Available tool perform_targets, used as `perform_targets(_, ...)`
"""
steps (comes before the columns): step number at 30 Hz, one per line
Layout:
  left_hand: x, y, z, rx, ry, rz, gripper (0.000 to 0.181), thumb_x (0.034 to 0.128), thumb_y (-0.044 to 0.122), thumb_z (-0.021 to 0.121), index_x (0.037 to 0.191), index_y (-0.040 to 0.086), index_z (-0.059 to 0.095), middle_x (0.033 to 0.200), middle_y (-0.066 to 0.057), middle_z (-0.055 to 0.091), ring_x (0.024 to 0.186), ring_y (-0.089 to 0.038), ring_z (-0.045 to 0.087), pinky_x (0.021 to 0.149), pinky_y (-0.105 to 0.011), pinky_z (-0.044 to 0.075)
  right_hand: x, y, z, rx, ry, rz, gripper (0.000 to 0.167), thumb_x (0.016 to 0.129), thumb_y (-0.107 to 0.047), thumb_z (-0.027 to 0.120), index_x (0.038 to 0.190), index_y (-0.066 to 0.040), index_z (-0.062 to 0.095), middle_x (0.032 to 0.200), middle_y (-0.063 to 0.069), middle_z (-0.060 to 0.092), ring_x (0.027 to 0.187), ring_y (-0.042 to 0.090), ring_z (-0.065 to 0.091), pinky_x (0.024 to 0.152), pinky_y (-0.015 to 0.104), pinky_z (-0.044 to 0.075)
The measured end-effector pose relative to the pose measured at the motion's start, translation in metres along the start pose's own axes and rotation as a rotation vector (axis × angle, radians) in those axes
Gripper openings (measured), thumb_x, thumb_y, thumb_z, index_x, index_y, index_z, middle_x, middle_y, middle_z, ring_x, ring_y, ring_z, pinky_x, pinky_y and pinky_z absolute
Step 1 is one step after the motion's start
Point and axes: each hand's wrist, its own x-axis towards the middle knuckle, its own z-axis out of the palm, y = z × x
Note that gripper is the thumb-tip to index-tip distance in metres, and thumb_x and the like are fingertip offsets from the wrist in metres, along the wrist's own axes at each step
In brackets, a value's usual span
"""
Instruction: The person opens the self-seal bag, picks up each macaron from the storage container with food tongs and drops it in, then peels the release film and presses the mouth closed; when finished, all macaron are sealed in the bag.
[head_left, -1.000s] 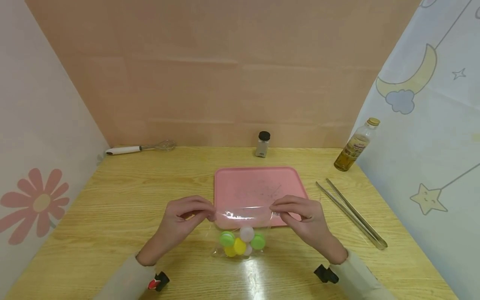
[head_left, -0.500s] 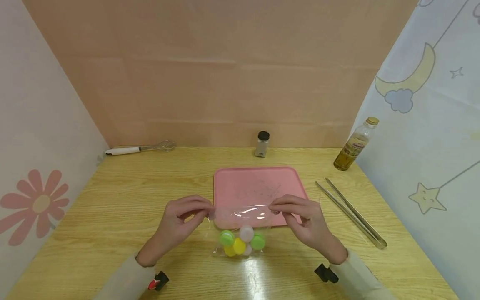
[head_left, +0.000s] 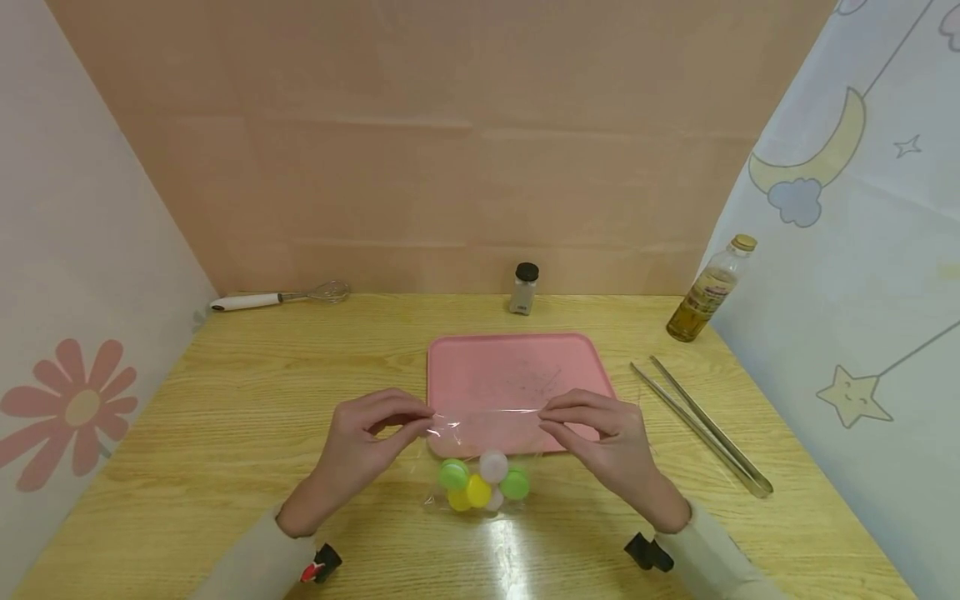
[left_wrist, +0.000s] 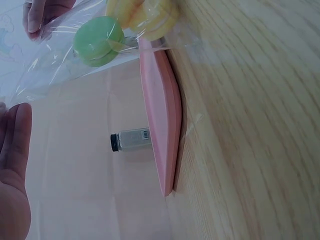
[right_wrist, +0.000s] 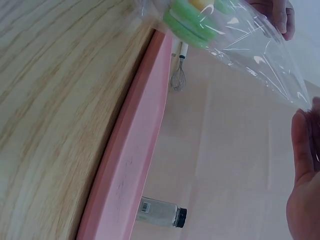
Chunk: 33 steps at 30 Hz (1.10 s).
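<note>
A clear plastic bag (head_left: 487, 425) is stretched between both hands, its top edge taut and level. Several round macarons lie in the bottom of it: a green macaron (head_left: 453, 475), a yellow macaron (head_left: 478, 492) and a pale one (head_left: 493, 467) among them. With thumb and fingertips my left hand (head_left: 367, 433) pinches the bag's top left corner. The opposite corner is pinched by my right hand (head_left: 603, 429). In the right wrist view the film (right_wrist: 260, 55) slopes from the right fingertips down to the macarons.
Just behind the bag lies a pink tray (head_left: 517, 350). Metal tongs (head_left: 712, 437) rest to its right, near an oil bottle (head_left: 705, 296). A small black-capped jar (head_left: 524, 290) stands behind the tray; a whisk (head_left: 281, 297) lies at the back left. Walls close in three sides.
Both hands stay almost in place. The left fingertips shift slightly rightward along the bag's top edge, and the right thumb closes up toward its fingers. The macarons keep their places.
</note>
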Motion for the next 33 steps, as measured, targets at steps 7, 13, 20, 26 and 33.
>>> perform_targets(7, -0.0006, -0.0008, -0.001, 0.084, 0.005, 0.014, 0.036, 0.0746, -0.024, 0.076, 0.098, 0.003, 0.076, 0.093, -0.013, 0.073, 0.08, -0.024, 0.072, 0.073, -0.028, 0.059, -0.0004, 0.0004, 0.0003, -0.06, 0.007, 0.005, 0.018, 0.077, 0.011, 0.081, 0.091, 0.0, 0.078, 0.089, 0.015, 0.074, 0.082, 0.022, 0.072, 0.077, 0.023, 0.057)
perform_targets(13, -0.0004, -0.0018, 0.001, 0.193, 0.046, 0.05, 0.033, 0.0745, -0.019, 0.079, 0.102, 0.0, 0.076, 0.092, -0.011, 0.074, 0.079, -0.02, 0.072, 0.072, -0.024, 0.058, -0.003, -0.0003, -0.0001, -0.136, 0.013, 0.001, 0.009, 0.082, 0.003, 0.081, 0.089, -0.003, 0.079, 0.089, 0.013, 0.074, 0.079, 0.02, 0.073, 0.076, 0.021, 0.056)
perform_targets(20, -0.0025, -0.0027, 0.0042, 0.269, 0.054, 0.081, 0.02, 0.0824, -0.009, 0.078, 0.101, -0.002, 0.075, 0.091, -0.011, 0.073, 0.074, -0.019, 0.071, 0.07, -0.019, 0.056, -0.0026, -0.0037, 0.0006, -0.143, 0.019, -0.001, 0.007, 0.088, -0.004, 0.079, 0.094, 0.0, 0.076, 0.086, 0.013, 0.074, 0.076, 0.02, 0.072, 0.074, 0.021, 0.057)
perform_targets(26, -0.003, -0.0007, 0.0047, 0.285, 0.045, 0.054, 0.015, 0.0834, -0.01, 0.077, 0.095, 0.0, 0.075, 0.092, -0.009, 0.073, 0.077, -0.019, 0.071, 0.071, -0.019, 0.056, -0.002, -0.0049, 0.0013, -0.132, 0.011, 0.01, 0.021, 0.092, -0.01, 0.076, 0.109, 0.003, 0.072, 0.085, 0.011, 0.072, 0.074, 0.019, 0.07, 0.072, 0.021, 0.056)
perform_targets(33, -0.0028, 0.0032, 0.0043, 0.263, 0.029, 0.024, 0.009, 0.0878, -0.005, 0.075, 0.096, 0.0, 0.074, 0.093, -0.009, 0.072, 0.08, -0.018, 0.07, 0.07, -0.018, 0.055, -0.0031, -0.005, -0.0003, -0.128, -0.033, 0.033, 0.026, 0.091, -0.005, 0.076, 0.116, 0.0, 0.071, 0.088, 0.008, 0.07, 0.077, 0.017, 0.068, 0.074, 0.02, 0.055)
